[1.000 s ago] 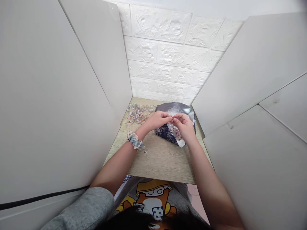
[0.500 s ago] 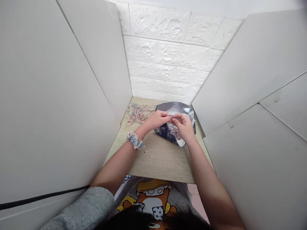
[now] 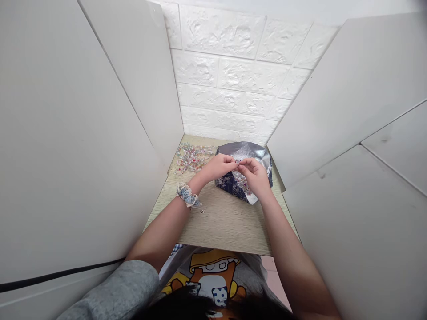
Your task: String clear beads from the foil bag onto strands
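Observation:
My left hand (image 3: 220, 166) and my right hand (image 3: 256, 176) meet fingertip to fingertip over an open pouch (image 3: 230, 187), dark blue patterned outside and silver inside. Both are closed in a pinch. A tiny dark red bead shows at the right fingertips; whatever the left fingers pinch is too small to make out. Many loose, multicoloured beads (image 3: 243, 183) lie in the pouch, partly hidden by my right hand. To the left of the pouch, strings of small coloured beads (image 3: 191, 159) lie in a loose heap on the wooden tabletop (image 3: 220, 222).
A pale blue scrunchie (image 3: 188, 195) is around my left wrist, with a small charm hanging by it. White panels (image 3: 143, 80) close in the table on the left and right. A white brick-pattern wall (image 3: 230, 75) stands behind it.
Almost nothing differs. Both hands hold the same pinch over the pouch, with only a very slight shift at the fingertips.

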{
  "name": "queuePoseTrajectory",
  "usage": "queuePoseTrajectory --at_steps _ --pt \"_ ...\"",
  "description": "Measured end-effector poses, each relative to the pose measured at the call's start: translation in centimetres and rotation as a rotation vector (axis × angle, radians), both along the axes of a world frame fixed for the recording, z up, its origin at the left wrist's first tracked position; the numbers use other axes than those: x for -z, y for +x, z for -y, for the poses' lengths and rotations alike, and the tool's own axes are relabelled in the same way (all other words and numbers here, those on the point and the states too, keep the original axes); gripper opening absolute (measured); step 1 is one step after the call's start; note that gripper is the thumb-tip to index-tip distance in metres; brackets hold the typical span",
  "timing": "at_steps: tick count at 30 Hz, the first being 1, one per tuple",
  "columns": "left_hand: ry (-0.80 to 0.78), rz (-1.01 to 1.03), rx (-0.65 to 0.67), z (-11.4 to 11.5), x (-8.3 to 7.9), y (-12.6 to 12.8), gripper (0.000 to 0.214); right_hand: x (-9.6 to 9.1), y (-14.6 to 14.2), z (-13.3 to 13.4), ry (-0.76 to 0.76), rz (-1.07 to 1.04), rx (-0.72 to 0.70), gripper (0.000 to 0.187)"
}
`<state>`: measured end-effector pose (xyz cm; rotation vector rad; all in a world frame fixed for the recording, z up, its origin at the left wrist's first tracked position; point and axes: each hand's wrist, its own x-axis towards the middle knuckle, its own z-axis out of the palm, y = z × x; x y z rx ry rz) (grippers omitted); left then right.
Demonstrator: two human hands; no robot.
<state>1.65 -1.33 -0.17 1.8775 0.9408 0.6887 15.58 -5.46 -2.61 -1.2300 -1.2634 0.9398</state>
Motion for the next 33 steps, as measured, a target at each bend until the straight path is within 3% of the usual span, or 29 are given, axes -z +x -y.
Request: queuePoseTrajectory --at_steps 13,33 --pt "0.026 -0.018 0.005 0.03 -0.06 -0.01 0.024 0.14 0.06 -0.05 -0.003 0.042 -0.004 0.013" --pt "0.081 -0.138 -0.001 -0.42 0.22 -0.3 0.021 -0.22 -0.12 0.4 0.017 0.288 0.045 0.01"
